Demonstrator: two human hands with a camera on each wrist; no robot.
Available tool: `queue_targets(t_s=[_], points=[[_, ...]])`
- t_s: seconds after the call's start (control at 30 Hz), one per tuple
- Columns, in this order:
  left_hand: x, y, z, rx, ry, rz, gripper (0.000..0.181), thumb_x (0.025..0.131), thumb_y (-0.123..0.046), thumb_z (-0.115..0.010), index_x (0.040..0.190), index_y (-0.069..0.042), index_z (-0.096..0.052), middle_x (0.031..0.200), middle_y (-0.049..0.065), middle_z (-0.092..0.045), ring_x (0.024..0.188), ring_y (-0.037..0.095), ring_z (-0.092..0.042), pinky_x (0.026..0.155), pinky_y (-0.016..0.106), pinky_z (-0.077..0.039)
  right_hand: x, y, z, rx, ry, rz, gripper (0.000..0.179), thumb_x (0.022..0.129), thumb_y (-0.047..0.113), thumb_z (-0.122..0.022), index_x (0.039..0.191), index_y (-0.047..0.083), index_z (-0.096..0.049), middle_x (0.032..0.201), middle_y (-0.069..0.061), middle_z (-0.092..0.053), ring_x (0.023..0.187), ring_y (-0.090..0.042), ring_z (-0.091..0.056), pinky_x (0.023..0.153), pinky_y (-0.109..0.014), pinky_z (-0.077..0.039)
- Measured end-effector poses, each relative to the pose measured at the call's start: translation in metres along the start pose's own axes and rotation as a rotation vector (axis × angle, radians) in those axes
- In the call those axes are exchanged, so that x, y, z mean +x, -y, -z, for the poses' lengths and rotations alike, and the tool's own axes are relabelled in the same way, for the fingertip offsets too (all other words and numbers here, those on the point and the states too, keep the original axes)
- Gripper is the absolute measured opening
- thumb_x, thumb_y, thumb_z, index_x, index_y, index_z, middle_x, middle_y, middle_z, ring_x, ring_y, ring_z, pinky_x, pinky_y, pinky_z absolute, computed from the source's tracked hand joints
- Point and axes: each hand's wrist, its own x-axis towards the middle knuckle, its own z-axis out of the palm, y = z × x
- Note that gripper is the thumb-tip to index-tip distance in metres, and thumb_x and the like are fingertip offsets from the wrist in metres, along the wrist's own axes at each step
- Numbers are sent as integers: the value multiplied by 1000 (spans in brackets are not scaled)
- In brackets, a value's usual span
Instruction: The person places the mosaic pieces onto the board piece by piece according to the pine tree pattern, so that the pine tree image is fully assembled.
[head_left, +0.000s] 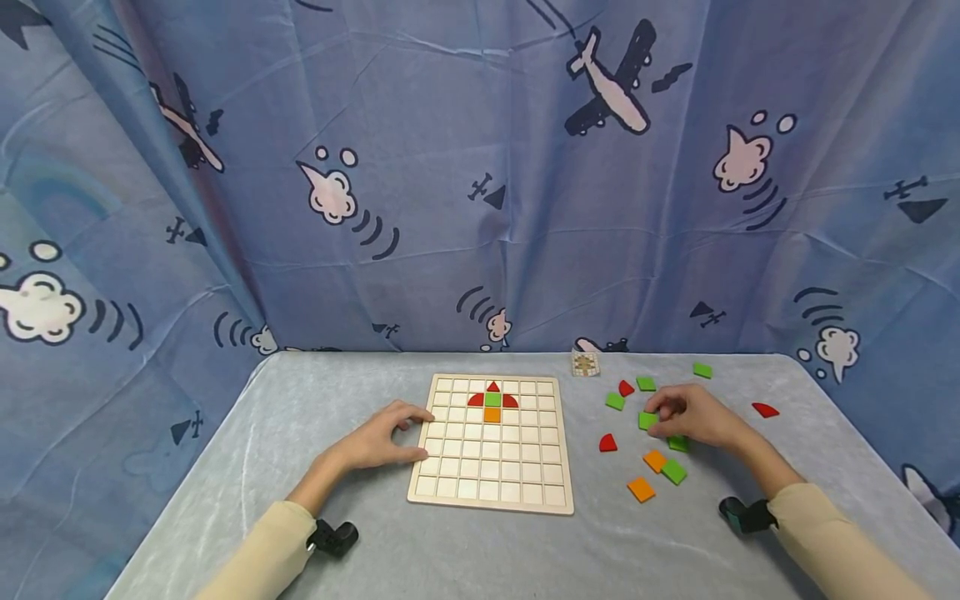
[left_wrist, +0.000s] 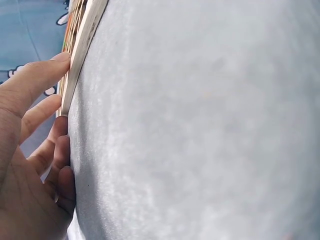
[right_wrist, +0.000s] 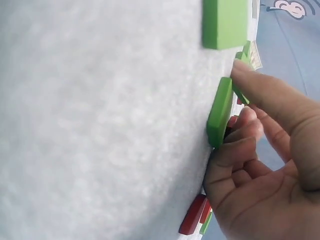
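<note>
My left hand (head_left: 386, 435) rests at the left edge of a pale wooden grid board (head_left: 490, 503), fingers spread along it. In the left wrist view, the fingertips (left_wrist: 61, 57) touch the board's rim (left_wrist: 80, 55). Near the board's top sit a red triangle (head_left: 492, 387), a green square (head_left: 492, 399) between two red quarter-round pieces (head_left: 476, 401), and an orange square (head_left: 492, 414). To the right of the board, my right hand (head_left: 693, 414) pinches a green square tile (head_left: 647, 421) between thumb and index finger. Another green tile (right_wrist: 220, 112) lies just beneath this hand.
Loose green tiles (head_left: 674, 472), orange tiles (head_left: 641, 489) and red pieces (head_left: 608, 443) lie scattered around the right hand. A small pattern card (head_left: 585, 363) is at the table's back. Behind the grey-covered table (head_left: 337, 533) hangs a blue printed curtain (head_left: 420, 167).
</note>
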Motion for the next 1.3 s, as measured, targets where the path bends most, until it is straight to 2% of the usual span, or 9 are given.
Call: queue_targets(t_s=[0.17,0.37,0.67,0.87,1.13,1.3], points=[[-1,0,1,1,-2,5,54,89,-28,-81,136,-9,-62,130,9,-53,110,28,-52,96,51,-42,1,1,0,1,1,5,24,81,2,-85,99,-2,-69,91,-8,-64,82,-25,-57,69,-27,-51],[-1,0,1,9,-9,5,54,89,-28,-82,136,-10,-62,131,9,-53,110,28,-52,96,50,-42,1,2,2,49,19,47,22,83,-2,-82,100,-4,-68,93,-12,-67,80,-26,-62,71,-28,-54],[-2,0,1,6,-6,2,54,90,-29,-81,136,-9,-62,130,10,-53,111,29,-52,96,51,-43,-2,5,3,93,12,8,17,89,1,-77,103,-3,-69,96,-14,-67,85,-26,-61,70,-32,-55],[-1,-1,1,6,-4,4,54,90,-28,-81,136,-9,-62,130,9,-53,110,28,-52,96,51,-42,-5,4,4,93,-41,-34,20,91,6,-76,108,-2,-69,99,-14,-67,86,-26,-62,71,-35,-56],[0,0,1,10,0,0,54,89,-28,-81,136,-10,-62,129,9,-53,109,27,-52,94,50,-43,-2,13,1,93,-127,-84,29,94,19,-76,116,3,-69,117,-15,-65,108,-35,-60,78,-34,-55],[0,1,0,8,0,-5,54,90,-29,-81,136,-10,-62,130,9,-53,110,28,-52,95,50,-43,3,21,-3,87,-172,-89,34,93,25,-78,118,3,-69,119,-15,-66,109,-33,-61,79,-34,-54]])
